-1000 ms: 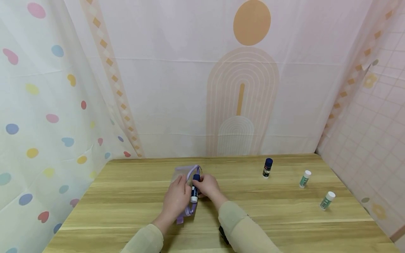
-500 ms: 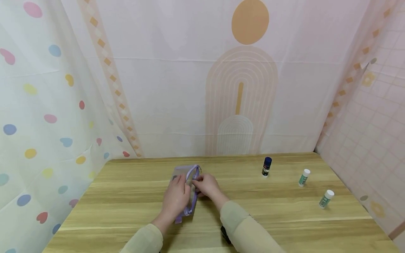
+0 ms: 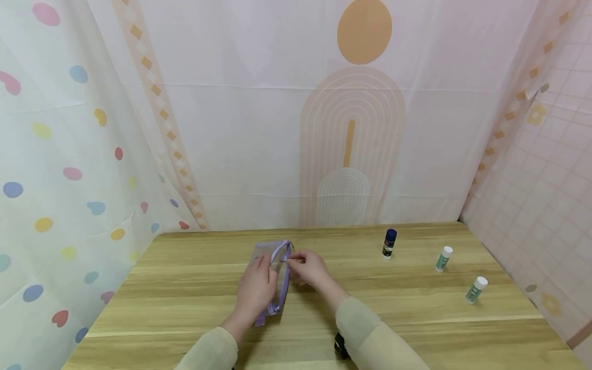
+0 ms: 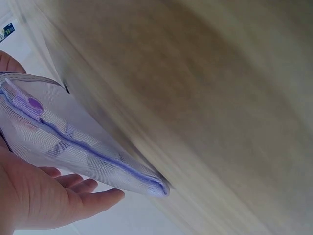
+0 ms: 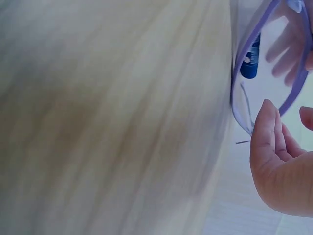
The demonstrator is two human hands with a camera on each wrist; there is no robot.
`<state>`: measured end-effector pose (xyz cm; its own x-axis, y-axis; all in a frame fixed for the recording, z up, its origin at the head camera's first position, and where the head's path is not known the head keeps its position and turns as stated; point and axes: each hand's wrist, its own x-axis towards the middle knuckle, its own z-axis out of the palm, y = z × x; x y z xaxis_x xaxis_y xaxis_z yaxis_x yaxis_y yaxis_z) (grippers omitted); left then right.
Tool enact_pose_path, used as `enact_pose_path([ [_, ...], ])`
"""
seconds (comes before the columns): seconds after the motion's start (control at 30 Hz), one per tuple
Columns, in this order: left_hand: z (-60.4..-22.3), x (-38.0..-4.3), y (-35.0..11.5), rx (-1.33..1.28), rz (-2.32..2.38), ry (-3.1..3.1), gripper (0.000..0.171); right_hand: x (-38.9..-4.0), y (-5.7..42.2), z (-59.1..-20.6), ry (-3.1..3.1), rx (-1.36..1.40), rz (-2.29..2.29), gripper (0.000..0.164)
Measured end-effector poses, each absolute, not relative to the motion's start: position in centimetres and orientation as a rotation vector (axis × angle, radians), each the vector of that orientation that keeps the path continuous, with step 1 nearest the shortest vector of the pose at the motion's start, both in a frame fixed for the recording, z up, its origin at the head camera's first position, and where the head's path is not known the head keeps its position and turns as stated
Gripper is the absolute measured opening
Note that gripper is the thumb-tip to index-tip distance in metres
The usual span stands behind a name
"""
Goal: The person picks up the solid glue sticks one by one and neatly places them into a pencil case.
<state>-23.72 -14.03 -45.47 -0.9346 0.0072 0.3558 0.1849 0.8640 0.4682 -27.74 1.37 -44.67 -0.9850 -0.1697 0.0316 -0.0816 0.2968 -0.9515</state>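
A mesh pouch (image 3: 281, 293) with lilac edging lies on the table, its zipped side gaping toward the right. My left hand (image 3: 256, 284) holds it from the left, fingers spread along the outer mesh and thumb at the rim. Inside the pouch a dark blue glue stick (image 5: 250, 58) shows in the right wrist view. My right hand (image 3: 309, 267) is at the pouch's right rim with nothing held; its thumb stands apart from its fingers (image 5: 266, 127). Whether those fingertips touch the rim, I cannot tell.
A glue stick with a dark blue cap (image 3: 389, 243) stands at the back right of the wooden table (image 3: 194, 288). Farther right stand two green-labelled glue sticks with white caps, a rear one (image 3: 444, 259) and a nearer one (image 3: 477, 290). Patterned curtains (image 3: 240, 154) enclose the table.
The dark blue glue stick in my right hand went into the pouch and was let go. My right hand has since drawn slightly back to the right; my left hand stays on the pouch.
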Motion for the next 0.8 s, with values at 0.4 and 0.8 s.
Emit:
enact_pose_path([
  [0.4, -45.3, -23.7, -13.9, -0.146, -0.754, -2.670, 0.045, -26.8, 3.5, -43.7, 2.364, -0.324, -1.914, 0.033],
  [0.8, -45.5, -23.6, -13.9, -0.140, -0.755, -2.677, 0.045, -26.0, 5.3, -42.9, 2.291, -0.355, -1.981, 0.033],
])
